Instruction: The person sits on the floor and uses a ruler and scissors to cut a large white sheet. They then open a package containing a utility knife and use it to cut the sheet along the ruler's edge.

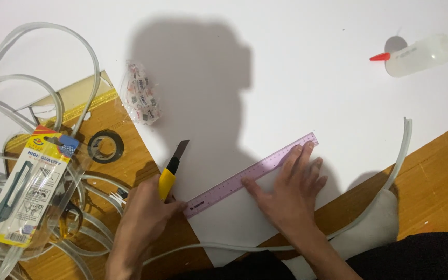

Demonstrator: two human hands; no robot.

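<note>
Yellow utility knife (171,173) gripped in left hand (142,218); right hand (291,189) flat, fingers spread, on purple ruler (252,175). Tangled clear tubing (32,88), tape roll (106,145), packaged cutter (24,192) left; squeeze bottle (421,54) far right.

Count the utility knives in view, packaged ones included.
2: a yellow utility knife held in the left hand beside the purple ruler, and a dark packaged knife at far left among tubing.

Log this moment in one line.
left hand: holds knife at ruler end | right hand: presses ruler flat | sheet: under ruler
</note>
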